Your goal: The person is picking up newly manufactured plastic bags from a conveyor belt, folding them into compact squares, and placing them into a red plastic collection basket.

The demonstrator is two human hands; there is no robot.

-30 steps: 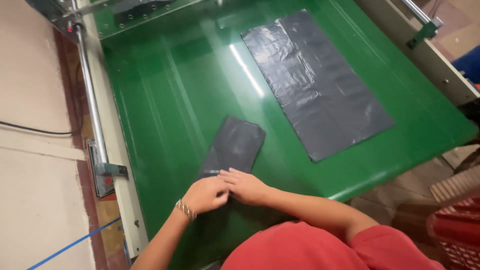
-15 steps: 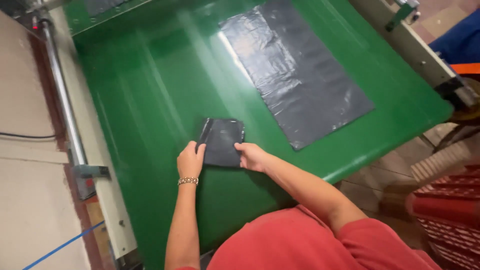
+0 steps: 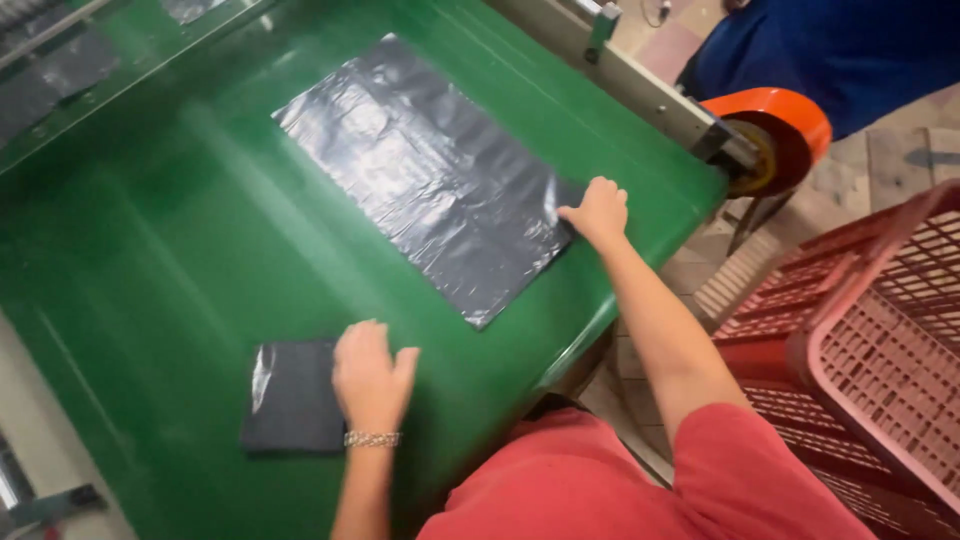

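**One hand pinning a folded bag, the other reaching the flat sheet**

The left hand (image 3: 372,372) is lying flat and open, fingers spread, its palm pressing on the right edge of the folded black bag (image 3: 292,396), seemingly to keep the folds from springing open. That bag is sitting as a small, dark, squarish packet at the near side of the green tabletop (image 3: 180,250), with a glossy glint along its left edge. The right hand (image 3: 598,210) is stretching out to the near right corner of the flat black plastic sheet (image 3: 420,170), fingertips bearing down on it; a pinch cannot be made out. The sheet is lying spread, wrinkled and shiny, angled across the tabletop. A red crate (image 3: 880,330) is standing to the right.
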